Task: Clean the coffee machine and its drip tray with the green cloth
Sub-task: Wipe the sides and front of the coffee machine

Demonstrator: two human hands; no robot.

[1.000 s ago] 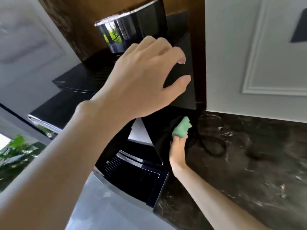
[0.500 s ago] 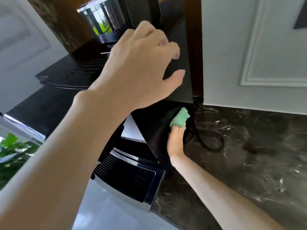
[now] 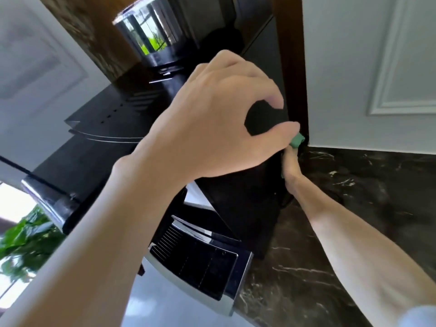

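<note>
The black coffee machine (image 3: 113,128) stands on a dark marble counter (image 3: 354,208), its chrome-rimmed drip tray (image 3: 200,265) jutting out at the front bottom. My left hand (image 3: 212,128) grips the machine's upper right edge, fingers curled over the top and thumb on the side. Low along the machine's right side, near its back corner, my right hand (image 3: 291,171) holds the green cloth (image 3: 296,140) against the panel. Only a small bunched part of the cloth shows above the fingers.
A white panelled wall (image 3: 368,72) rises just right of the machine, with a brown wooden strip (image 3: 292,67) in the corner. A shiny metal container (image 3: 146,36) sits on top of the machine. Green plant leaves (image 3: 21,241) show at lower left.
My right hand has slid the green cloth further back along the machine's side, towards the wall corner. My left hand has curled more tightly over the top edge. The view has shifted.
</note>
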